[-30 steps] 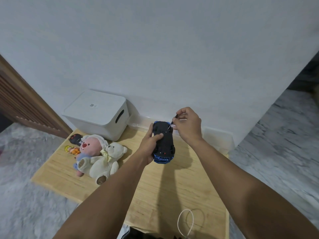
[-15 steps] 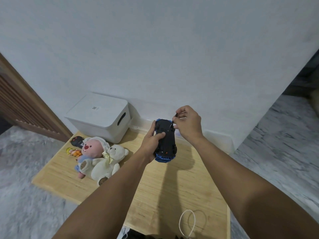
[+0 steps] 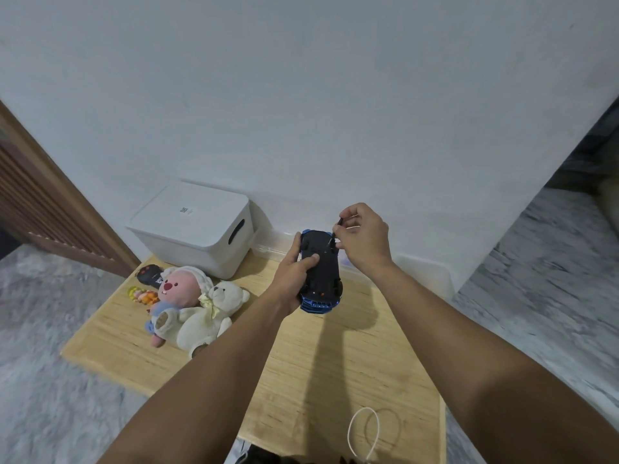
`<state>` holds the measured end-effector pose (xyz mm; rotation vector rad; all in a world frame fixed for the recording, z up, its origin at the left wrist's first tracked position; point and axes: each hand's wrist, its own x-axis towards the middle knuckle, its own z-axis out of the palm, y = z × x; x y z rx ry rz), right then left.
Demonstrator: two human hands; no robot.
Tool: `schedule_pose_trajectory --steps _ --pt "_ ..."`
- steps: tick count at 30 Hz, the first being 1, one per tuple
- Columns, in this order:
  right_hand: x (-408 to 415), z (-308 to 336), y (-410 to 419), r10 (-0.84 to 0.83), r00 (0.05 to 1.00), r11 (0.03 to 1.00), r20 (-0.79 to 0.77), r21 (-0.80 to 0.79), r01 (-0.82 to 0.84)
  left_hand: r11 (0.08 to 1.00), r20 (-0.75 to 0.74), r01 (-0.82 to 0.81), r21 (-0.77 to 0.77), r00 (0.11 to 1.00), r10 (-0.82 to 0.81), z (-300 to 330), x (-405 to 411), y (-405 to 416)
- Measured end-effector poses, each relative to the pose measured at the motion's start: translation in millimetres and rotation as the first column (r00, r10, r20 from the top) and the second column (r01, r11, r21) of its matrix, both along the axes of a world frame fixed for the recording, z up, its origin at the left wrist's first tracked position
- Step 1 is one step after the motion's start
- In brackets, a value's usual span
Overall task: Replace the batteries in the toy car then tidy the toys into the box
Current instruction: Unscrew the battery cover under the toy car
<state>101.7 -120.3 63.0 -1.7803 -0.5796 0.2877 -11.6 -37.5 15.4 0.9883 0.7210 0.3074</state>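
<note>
A blue toy car (image 3: 322, 274) is held upside down above the wooden table (image 3: 335, 363), black underside facing me. My left hand (image 3: 294, 274) grips its left side, thumb across the underside. My right hand (image 3: 363, 241) pinches a small dark-handled screwdriver (image 3: 336, 232), its thin tip touching the far right of the underside. A white lidded box (image 3: 197, 229) stands at the table's back left by the wall. In front of it lie a pink plush (image 3: 176, 289), a cream teddy bear (image 3: 209, 316), a black remote (image 3: 150, 275) and a small colourful toy (image 3: 142, 295).
A clear plastic container (image 3: 422, 271) sits against the wall behind my right forearm. A white cord loop (image 3: 365, 433) lies at the table's near edge. Grey marble floor surrounds the table; a brown slatted wooden panel (image 3: 33, 209) stands at the left.
The view has shifted slightly. Both hands stay on the car, with the right hand's fingers working the screwdriver in nearly the same spot.
</note>
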Motion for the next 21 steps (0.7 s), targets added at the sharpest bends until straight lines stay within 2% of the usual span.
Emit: schedule_pose_trajectory --steps 10,15,21 --pt "4.2 0.7 0.3 0.002 0.999 1.000 0.042 -0.004 -0.002 0.999 0.035 0.002 0.052 0.999 -0.004 -2.0 1.6 1.9" --pt "4.2 1.0 0.8 -0.007 0.999 1.000 0.043 0.008 0.006 0.990 0.007 -0.039 0.134 0.999 0.038 0.9 3.4 3.0" --pt "1.8 3.6 1.3 0.003 0.998 1.000 0.061 0.021 -0.004 0.992 -0.023 -0.075 0.097 0.997 0.078 1.5 6.5 3.0"
